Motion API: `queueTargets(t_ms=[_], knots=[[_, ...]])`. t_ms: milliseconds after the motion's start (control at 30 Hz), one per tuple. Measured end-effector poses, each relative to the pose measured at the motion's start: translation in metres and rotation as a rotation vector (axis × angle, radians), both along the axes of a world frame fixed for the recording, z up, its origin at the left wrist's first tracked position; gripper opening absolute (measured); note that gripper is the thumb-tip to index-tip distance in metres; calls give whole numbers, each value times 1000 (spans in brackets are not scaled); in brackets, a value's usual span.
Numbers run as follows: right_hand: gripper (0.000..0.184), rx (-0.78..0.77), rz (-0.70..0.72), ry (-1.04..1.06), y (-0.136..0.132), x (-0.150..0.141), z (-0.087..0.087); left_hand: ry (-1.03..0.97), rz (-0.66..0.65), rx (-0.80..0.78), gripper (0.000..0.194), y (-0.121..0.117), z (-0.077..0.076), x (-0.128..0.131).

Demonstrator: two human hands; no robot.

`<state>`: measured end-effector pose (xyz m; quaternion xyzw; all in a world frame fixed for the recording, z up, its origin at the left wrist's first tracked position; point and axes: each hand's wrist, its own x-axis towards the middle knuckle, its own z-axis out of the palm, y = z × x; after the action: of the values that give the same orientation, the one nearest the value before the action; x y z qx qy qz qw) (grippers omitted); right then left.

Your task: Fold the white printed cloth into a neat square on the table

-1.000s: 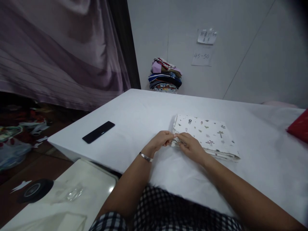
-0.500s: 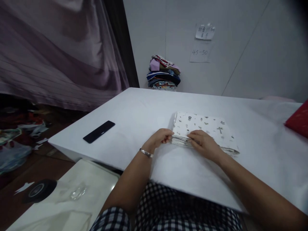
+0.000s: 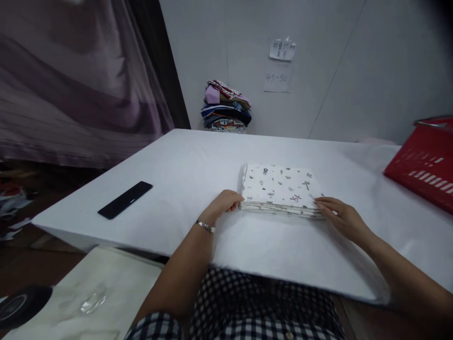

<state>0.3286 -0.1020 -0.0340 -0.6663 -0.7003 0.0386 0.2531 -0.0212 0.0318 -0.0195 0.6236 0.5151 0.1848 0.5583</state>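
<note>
A folded white cloth (image 3: 279, 184) with small green and brown plant prints lies flat on the white table, its several layers showing along the near edge. My left hand (image 3: 226, 202) has its fingers closed on the cloth's near left corner. At the near right corner, my right hand (image 3: 339, 216) pinches the layered edge between thumb and fingers. A silver bracelet (image 3: 205, 226) circles my left wrist.
On the white table (image 3: 184, 165), a black phone (image 3: 125, 200) lies at left and a red plastic basket (image 3: 424, 165) stands at right. Stacked clothes (image 3: 227, 106) rise behind the far edge. Paper notes (image 3: 278, 78) hang on the wall. A pale surface (image 3: 116, 278) sits lower left.
My right hand has slid right along the cloth's near edge to its right corner. That edge now lies straighter. The view has turned right, showing more of the red basket.
</note>
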Motion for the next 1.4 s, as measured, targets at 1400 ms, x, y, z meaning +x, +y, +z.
queueTargets(t_ms=[1400], knots=[[53,-55,355,-173,145,-130,40,112,-5,156,9,-3,-13,2]])
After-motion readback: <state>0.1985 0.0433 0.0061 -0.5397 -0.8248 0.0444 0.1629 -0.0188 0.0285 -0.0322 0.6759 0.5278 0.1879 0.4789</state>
